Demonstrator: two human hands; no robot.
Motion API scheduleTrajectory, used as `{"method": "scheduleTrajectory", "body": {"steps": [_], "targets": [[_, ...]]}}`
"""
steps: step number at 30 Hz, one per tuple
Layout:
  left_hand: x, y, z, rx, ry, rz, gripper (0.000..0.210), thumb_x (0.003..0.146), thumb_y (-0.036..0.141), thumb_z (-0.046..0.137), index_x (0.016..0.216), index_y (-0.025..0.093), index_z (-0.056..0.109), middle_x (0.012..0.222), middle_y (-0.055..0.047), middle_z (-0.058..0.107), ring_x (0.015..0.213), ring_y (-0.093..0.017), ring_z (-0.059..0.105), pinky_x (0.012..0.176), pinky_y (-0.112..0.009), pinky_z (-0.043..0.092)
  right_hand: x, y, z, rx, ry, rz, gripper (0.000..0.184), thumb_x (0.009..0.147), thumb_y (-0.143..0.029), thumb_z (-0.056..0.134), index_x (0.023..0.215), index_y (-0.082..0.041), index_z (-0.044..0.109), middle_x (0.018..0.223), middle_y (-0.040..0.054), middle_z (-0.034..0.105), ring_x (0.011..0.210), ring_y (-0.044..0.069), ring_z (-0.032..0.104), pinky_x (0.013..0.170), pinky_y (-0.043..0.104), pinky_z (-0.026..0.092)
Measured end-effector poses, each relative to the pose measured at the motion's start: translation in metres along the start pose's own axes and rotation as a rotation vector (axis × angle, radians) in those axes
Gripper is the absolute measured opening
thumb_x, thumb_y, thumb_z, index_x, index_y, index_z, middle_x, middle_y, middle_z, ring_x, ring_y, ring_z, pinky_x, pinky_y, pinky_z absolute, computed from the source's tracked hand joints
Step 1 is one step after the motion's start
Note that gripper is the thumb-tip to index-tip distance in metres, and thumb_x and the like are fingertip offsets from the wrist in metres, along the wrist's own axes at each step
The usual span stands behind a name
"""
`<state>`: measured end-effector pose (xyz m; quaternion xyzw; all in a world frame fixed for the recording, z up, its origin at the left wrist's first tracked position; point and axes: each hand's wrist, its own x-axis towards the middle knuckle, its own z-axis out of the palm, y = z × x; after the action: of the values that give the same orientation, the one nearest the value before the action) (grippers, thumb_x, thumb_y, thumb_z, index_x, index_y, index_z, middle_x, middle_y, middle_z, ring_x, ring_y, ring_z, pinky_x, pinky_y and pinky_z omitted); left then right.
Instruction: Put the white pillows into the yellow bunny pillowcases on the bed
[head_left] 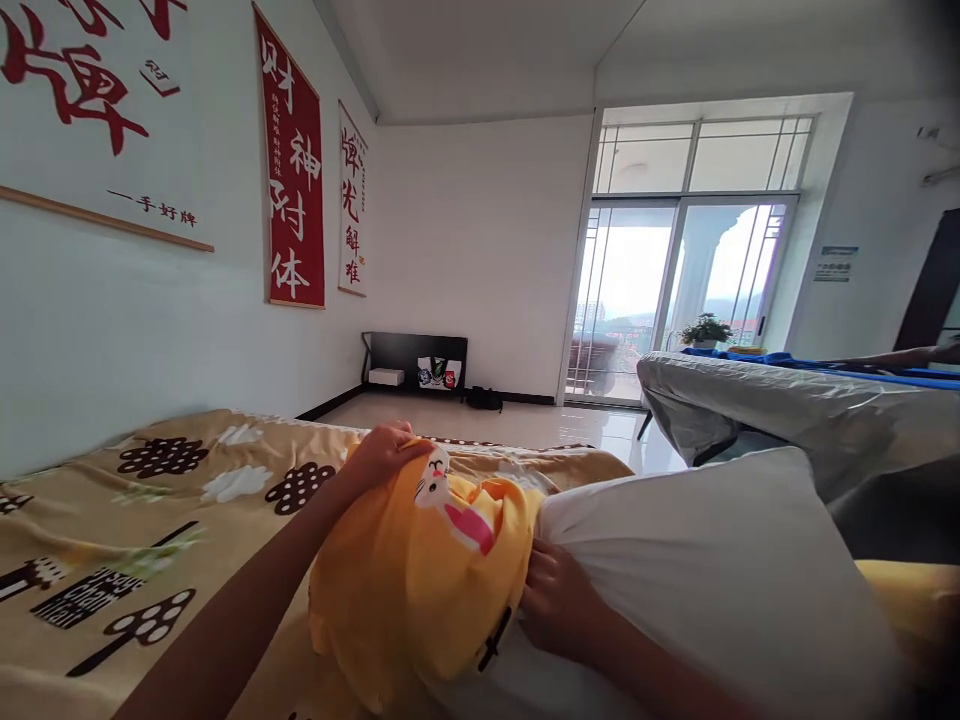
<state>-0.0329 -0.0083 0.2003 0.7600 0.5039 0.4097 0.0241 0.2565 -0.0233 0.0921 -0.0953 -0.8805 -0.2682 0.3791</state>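
Observation:
A yellow pillowcase (375, 580) with a white cartoon animal printed on it is bunched over one end of a white pillow (697, 570). My left hand (386, 450) is closed on the far left edge of the pillowcase. At the pillowcase's opening, where it meets the pillow, my right hand (559, 600) is curled with its fingers gripping the yellow edge; the fingertips are partly hidden. Beneath lies a tan patterned blanket (240, 540) with brown trees and white clouds.
To the right stands a table with a silvery cover (780, 400), bearing blue cloth (810, 365) and a potted plant (705, 330). Another person's arm (907, 357) reaches over it. A low black shelf (382, 350) stands at the far wall, near a glass door (682, 280).

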Motion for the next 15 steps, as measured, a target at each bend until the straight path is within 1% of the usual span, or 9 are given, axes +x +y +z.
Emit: {"method": "scheduleTrajectory", "body": {"steps": [1,2,3,5,6,8,11,13,15], "targets": [[-0.004,0.0,-0.006,-0.082,-0.066,-0.035,0.053,0.081,0.063,0.044,0.058,0.016,0.053,0.064,0.002,0.05,0.065,-0.013,0.048,0.062,-0.023,0.038,-0.001,0.0,0.0,0.005,0.023,-0.001,0.024,0.075,-0.006,0.042,0.071,-0.021,0.06,0.064,0.0023,0.065,0.065,0.015,0.06,0.072,0.029,0.048],[-0.01,-0.002,-0.012,-0.178,-0.13,-0.12,0.053,0.082,0.063,0.041,0.065,0.016,0.057,0.065,0.001,0.052,0.063,-0.013,0.049,0.059,-0.023,0.039,-0.003,0.002,0.001,0.007,0.047,0.005,0.024,0.077,-0.006,0.042,0.071,-0.021,0.059,0.064,0.002,0.065,0.065,0.014,0.059,0.072,0.029,0.048],[-0.018,-0.005,-0.016,-0.267,-0.186,-0.249,0.055,0.084,0.065,0.037,0.07,0.016,0.059,0.063,0.0,0.053,0.059,-0.013,0.049,0.053,-0.023,0.038,-0.005,0.004,0.002,0.006,0.076,0.014,0.024,0.077,-0.006,0.042,0.07,-0.021,0.059,0.064,0.0021,0.065,0.065,0.014,0.059,0.072,0.029,0.048],[-0.033,-0.014,-0.021,-0.369,-0.257,-0.471,0.055,0.084,0.064,0.035,0.075,0.017,0.06,0.055,0.001,0.051,0.048,-0.013,0.044,0.042,-0.023,0.032,-0.008,0.009,0.008,-0.004,0.118,0.035,0.024,0.078,-0.006,0.041,0.069,-0.021,0.058,0.064,0.0028,0.065,0.065,0.014,0.059,0.072,0.029,0.048],[-0.04,-0.019,-0.02,-0.38,-0.28,-0.513,0.051,0.084,0.062,0.037,0.074,0.018,0.061,0.052,0.001,0.05,0.045,-0.013,0.043,0.041,-0.023,0.032,-0.009,0.013,0.013,-0.011,0.122,0.045,0.024,0.078,-0.007,0.041,0.069,-0.021,0.059,0.064,0.0034,0.064,0.065,0.015,0.06,0.073,0.029,0.048],[-0.049,-0.027,-0.011,-0.368,-0.298,-0.474,0.038,0.081,0.052,0.044,0.073,0.02,0.062,0.053,0.002,0.053,0.05,-0.014,0.046,0.047,-0.024,0.038,-0.01,0.02,0.021,-0.025,0.069,0.07,0.025,0.078,-0.008,0.04,0.072,-0.02,0.061,0.066,0.0051,0.066,0.068,0.016,0.062,0.075,0.03,0.048],[-0.053,-0.03,0.008,-0.391,-0.316,-0.378,0.025,0.075,0.04,0.052,0.073,0.019,0.064,0.061,0.001,0.059,0.065,-0.016,0.053,0.064,-0.026,0.045,-0.008,0.031,0.028,-0.014,-0.126,0.159,0.024,0.072,-0.01,0.045,0.075,-0.02,0.066,0.071,0.0068,0.069,0.076,0.019,0.064,0.08,0.031,0.048],[-0.052,-0.028,0.017,-0.424,-0.34,-0.34,0.022,0.071,0.037,0.057,0.071,0.016,0.064,0.064,0.001,0.06,0.069,-0.016,0.053,0.068,-0.026,0.045,-0.006,0.039,0.028,0.005,-0.259,0.262,0.02,0.067,-0.013,0.05,0.076,-0.019,0.067,0.076,0.0079,0.071,0.081,0.021,0.065,0.083,0.033,0.047],[-0.05,-0.025,0.02,-0.463,-0.362,-0.311,0.021,0.068,0.036,0.06,0.067,0.015,0.063,0.065,0.002,0.059,0.067,-0.015,0.051,0.065,-0.023,0.043,-0.002,0.046,0.024,0.018,-0.363,0.378,0.02,0.065,-0.016,0.054,0.079,-0.018,0.068,0.082,0.009,0.072,0.087,0.023,0.065,0.086,0.033,0.046]]}}
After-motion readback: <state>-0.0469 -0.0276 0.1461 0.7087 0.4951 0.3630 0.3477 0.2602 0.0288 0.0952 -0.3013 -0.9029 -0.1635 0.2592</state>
